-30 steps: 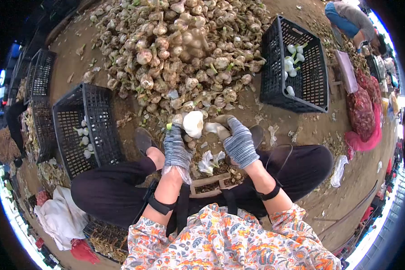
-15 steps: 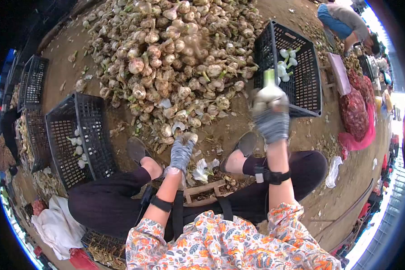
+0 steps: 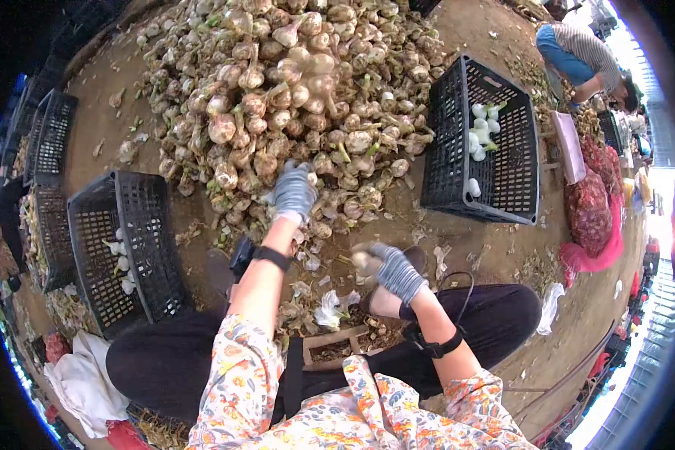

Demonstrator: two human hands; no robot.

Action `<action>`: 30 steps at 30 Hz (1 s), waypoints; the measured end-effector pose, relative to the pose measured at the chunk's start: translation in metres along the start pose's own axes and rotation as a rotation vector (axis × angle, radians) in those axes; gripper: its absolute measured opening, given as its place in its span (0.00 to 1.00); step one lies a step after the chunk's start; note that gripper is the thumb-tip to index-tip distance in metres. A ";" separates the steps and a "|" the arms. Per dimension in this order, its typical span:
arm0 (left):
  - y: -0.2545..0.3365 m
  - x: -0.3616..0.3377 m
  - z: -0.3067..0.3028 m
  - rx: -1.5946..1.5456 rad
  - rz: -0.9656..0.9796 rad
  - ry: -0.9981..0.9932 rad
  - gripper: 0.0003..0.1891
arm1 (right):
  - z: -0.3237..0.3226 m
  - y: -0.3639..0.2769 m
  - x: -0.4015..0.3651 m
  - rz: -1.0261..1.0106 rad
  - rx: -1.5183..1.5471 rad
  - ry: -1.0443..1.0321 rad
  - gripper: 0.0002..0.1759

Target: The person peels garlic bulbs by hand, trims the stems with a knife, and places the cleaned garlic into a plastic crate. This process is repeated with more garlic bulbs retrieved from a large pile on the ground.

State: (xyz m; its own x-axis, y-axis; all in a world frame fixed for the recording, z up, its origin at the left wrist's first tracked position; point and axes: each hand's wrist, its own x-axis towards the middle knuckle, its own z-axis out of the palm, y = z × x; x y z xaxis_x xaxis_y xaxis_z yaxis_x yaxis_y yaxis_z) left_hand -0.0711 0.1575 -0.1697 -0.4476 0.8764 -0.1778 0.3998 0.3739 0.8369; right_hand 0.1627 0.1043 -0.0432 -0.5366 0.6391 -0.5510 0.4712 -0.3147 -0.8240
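A large heap of unpeeled garlic bulbs (image 3: 277,97) lies in front of me. My left hand (image 3: 294,191), in a striped grey glove, reaches onto the heap's near edge; its fingertips are partly hidden among the bulbs. My right hand (image 3: 399,273), gloved alike, is closed around a brownish garlic bulb (image 3: 365,260) above the ground between my feet, slightly blurred. To the right, a black plastic crate (image 3: 444,142) holds several clean white garlic bulbs (image 3: 480,135). Another black crate (image 3: 154,236) on the left also has a few white bulbs (image 3: 121,262) in it.
Papery skins (image 3: 328,309) and a small wooden frame (image 3: 337,346) lie between my legs. Further right are a red mesh sack (image 3: 592,202) and a plastic bag (image 3: 551,307). Another person (image 3: 581,56) bends over at the upper right. More crates (image 3: 52,135) stand far left.
My left hand has moved forward onto the heap. My right hand has come down and inward from beside the right crate, now with a brownish bulb; another white bulb lies in that crate.
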 end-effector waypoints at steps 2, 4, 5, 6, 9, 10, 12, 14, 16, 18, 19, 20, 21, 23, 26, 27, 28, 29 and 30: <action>0.035 -0.032 -0.017 0.251 0.254 -0.031 0.16 | -0.012 -0.009 0.005 0.272 0.381 0.132 0.14; 0.052 -0.059 -0.026 0.001 0.384 -0.185 0.17 | -0.025 0.024 0.022 0.092 0.143 0.239 0.16; 0.076 -0.082 -0.035 -0.214 0.316 -0.261 0.18 | -0.025 0.012 0.019 0.098 0.157 0.242 0.16; 0.104 -0.105 -0.049 -0.429 0.239 -0.333 0.19 | -0.024 -0.009 0.011 0.125 0.285 0.202 0.16; 0.135 -0.140 -0.072 -0.101 0.509 -0.358 0.23 | -0.012 -0.016 0.003 -0.097 0.257 0.180 0.16; 0.139 -0.149 -0.076 -0.022 0.568 -0.315 0.24 | -0.008 -0.014 0.002 -0.347 0.092 0.198 0.17; 0.140 -0.166 -0.079 0.008 0.557 -0.186 0.27 | -0.002 -0.028 -0.013 -0.247 0.234 0.165 0.16; 0.133 -0.183 -0.078 0.034 0.549 -0.053 0.30 | 0.002 -0.042 -0.025 -0.233 0.281 0.139 0.15; 0.117 -0.200 -0.071 -0.271 0.225 -0.233 0.35 | 0.006 -0.036 -0.028 -0.244 0.354 0.128 0.14; 0.127 -0.211 -0.077 -0.258 0.281 -0.218 0.36 | 0.008 -0.034 -0.033 -0.291 0.247 0.124 0.13; 0.123 -0.214 -0.076 -0.432 0.218 -0.243 0.36 | 0.012 -0.035 -0.037 -0.271 0.378 0.088 0.13; 0.120 -0.215 -0.074 -0.606 0.152 -0.267 0.35 | 0.012 -0.040 -0.041 -0.274 0.376 0.085 0.13; 0.117 -0.217 -0.074 -0.582 0.129 -0.271 0.36 | 0.011 -0.046 -0.047 -0.263 0.362 0.063 0.12; 0.114 -0.217 -0.080 -0.511 0.170 -0.277 0.36 | 0.010 -0.046 -0.049 -0.281 0.347 0.022 0.12; 0.121 -0.219 -0.087 -0.419 0.229 -0.253 0.35 | 0.010 -0.044 -0.053 -0.206 0.407 -0.011 0.12; 0.122 -0.220 -0.086 -0.594 0.132 -0.293 0.34 | 0.011 -0.046 -0.054 -0.207 0.406 -0.013 0.12; 0.123 -0.221 -0.086 -0.768 0.033 -0.332 0.34 | 0.011 -0.049 -0.056 -0.226 0.382 -0.011 0.12; 0.124 -0.221 -0.087 -0.770 0.032 -0.329 0.34 | 0.011 -0.052 -0.059 -0.242 0.357 -0.010 0.11; 0.125 -0.220 -0.088 -0.785 0.031 -0.341 0.33 | 0.011 -0.053 -0.060 -0.240 0.354 -0.014 0.11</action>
State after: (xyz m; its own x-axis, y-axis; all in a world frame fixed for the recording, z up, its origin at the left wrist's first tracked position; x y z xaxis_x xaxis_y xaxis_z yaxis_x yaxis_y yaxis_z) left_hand 0.0065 -0.0155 0.0194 -0.1304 0.9732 -0.1895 -0.3186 0.1399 0.9375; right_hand 0.1622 0.0744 0.0319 -0.6122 0.7148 -0.3380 0.0640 -0.3814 -0.9222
